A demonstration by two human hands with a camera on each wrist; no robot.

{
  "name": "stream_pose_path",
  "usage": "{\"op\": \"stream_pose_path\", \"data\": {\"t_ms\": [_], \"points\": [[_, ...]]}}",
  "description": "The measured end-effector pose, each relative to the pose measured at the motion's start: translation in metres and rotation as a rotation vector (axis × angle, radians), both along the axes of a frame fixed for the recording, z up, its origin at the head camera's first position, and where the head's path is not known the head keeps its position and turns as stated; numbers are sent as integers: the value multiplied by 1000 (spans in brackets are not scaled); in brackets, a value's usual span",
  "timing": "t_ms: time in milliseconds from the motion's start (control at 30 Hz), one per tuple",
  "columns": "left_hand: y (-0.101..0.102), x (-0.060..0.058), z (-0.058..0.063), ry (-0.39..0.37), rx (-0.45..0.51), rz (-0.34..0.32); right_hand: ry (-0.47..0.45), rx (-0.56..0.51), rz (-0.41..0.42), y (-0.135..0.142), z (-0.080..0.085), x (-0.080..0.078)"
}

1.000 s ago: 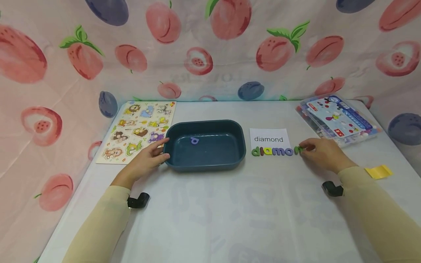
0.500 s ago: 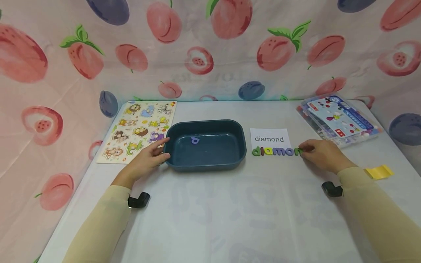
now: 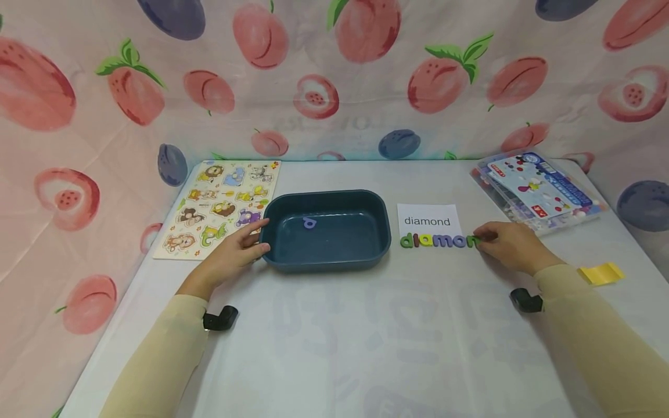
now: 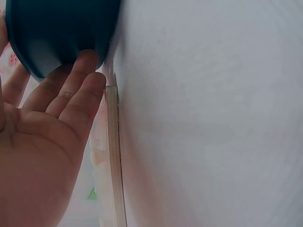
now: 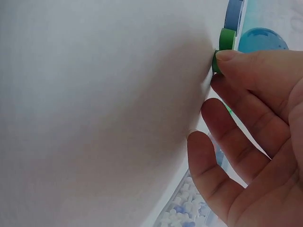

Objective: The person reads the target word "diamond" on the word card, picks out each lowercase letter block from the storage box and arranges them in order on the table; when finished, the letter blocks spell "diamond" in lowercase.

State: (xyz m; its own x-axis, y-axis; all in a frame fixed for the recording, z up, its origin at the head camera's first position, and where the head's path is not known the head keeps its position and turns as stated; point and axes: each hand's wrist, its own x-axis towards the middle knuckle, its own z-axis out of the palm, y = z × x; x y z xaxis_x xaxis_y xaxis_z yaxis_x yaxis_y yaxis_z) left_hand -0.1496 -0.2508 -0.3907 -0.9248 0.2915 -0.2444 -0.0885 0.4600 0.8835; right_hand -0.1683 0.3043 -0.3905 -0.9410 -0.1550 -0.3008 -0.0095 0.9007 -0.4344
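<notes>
In the head view, my left hand (image 3: 232,255) rests against the left end of a dark blue plastic tray (image 3: 324,267). In the left wrist view, its extended fingers (image 4: 85,94) touch the tray's outer wall. Inside the tray lies one purple letter d (image 3: 309,223). My right hand (image 3: 509,247) pinches a green letter n (image 3: 472,240) by its right side between thumb and fingertips. This letter stands at the end of a row of coloured letters (image 3: 441,240) reading "diamo", beneath a white card (image 3: 425,212) printed "diamond". Its other fingers spread loosely in the right wrist view.
An animal puzzle board (image 3: 177,232) lies at the left, partly behind the tray. A clear plastic box (image 3: 543,186) of small pieces, with a printed sheet, sits at the back right. Yellow paper (image 3: 602,273) lies beside the right sleeve. A fruit-print cloth (image 3: 350,110) hangs behind.
Between one second and half a second ago, the green n was set straight, in line with the row. Since then almost nothing has moved; the left hand stays at the tray.
</notes>
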Motion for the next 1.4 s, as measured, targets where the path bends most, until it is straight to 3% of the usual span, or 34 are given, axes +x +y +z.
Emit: {"op": "stream_pose_path", "data": {"t_ms": [1400], "points": [[0,-1,0,-11,-4,2,3,-6,11,0,1,0]]}}
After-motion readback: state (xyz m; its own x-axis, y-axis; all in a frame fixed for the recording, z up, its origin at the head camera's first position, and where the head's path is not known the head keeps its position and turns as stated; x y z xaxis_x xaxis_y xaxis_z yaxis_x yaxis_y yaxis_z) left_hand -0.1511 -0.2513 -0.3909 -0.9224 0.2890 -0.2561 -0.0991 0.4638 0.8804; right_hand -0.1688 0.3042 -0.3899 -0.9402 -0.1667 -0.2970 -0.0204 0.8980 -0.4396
